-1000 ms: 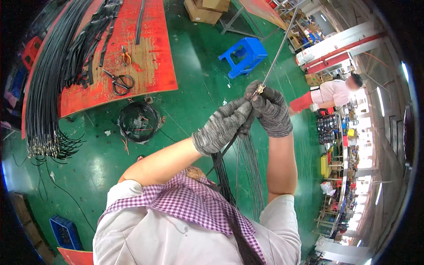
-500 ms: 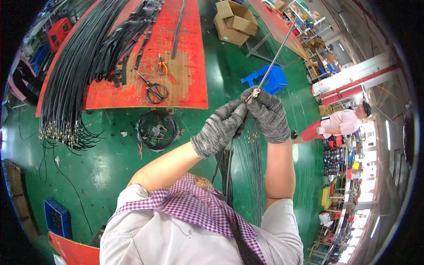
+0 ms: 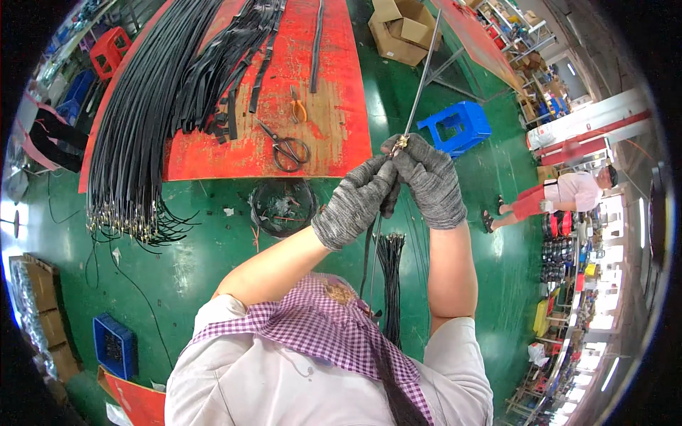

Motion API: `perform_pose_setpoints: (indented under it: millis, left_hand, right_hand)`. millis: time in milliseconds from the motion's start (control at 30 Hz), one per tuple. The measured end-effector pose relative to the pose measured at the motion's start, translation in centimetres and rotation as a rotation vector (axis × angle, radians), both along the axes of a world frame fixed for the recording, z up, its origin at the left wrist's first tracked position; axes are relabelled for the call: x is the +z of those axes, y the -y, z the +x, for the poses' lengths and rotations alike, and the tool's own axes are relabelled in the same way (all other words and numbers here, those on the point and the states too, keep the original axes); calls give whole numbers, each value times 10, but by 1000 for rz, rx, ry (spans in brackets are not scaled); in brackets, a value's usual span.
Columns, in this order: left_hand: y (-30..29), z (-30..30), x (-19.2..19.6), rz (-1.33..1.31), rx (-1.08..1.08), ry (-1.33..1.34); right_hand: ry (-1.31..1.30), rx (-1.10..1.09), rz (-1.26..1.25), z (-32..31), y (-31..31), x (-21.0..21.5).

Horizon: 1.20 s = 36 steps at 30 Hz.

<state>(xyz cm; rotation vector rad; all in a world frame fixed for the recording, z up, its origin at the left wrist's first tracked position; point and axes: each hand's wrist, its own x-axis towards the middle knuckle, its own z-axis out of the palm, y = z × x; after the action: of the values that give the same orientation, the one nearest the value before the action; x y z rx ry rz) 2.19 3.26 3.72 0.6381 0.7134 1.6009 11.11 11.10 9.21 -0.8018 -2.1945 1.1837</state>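
Observation:
Both my hands wear grey knitted gloves and meet in front of my chest, fingertips close together. My right hand point(image 3: 432, 183) is closed around a small brass-coloured fitting point(image 3: 401, 143) at the lower end of a long thin metal rod point(image 3: 425, 71), which points up and away. My left hand point(image 3: 353, 204) pinches beside it, and a thin black cable point(image 3: 367, 259) hangs below its fingers. The exact joint between cable and fitting is hidden by the gloves. Behind my forearms, a bundle of black cables point(image 3: 391, 284) hangs or stands lower down.
A worn red table point(image 3: 334, 142) carries long black cables point(image 3: 138, 121), black strips point(image 3: 231, 64), scissors point(image 3: 288, 153) and orange-handled pliers point(image 3: 298, 106). Nearby are a round black bin point(image 3: 283, 231), blue stool point(image 3: 462, 128), cardboard boxes point(image 3: 398, 35) and blue crate point(image 3: 114, 344). Another person point(image 3: 568, 193) is at right.
The view has shifted, so the table and floor appear farther right. The rod stands more upright. My hands keep their hold close together, and the black bundle below shows more fully.

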Motion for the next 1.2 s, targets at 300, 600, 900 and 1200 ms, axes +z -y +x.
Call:
perform_pose_setpoints:
  millis: [300,600,900,1200]
  left_hand:
    - [-43,13,-33,-182,-37,179]
    - [-93,54,-124,-382,153,192]
    - [-94,81,-165,-466,209,436]
    - [-81,31,-169,-708,574,341]
  right_hand:
    - [-40,0,-18,10,-38,-35]
    - [40,3,-228,41,-98,-129]
    - [48,-236,420,66,-88,-170]
    - [-100,1309,-444,108,16,-72]
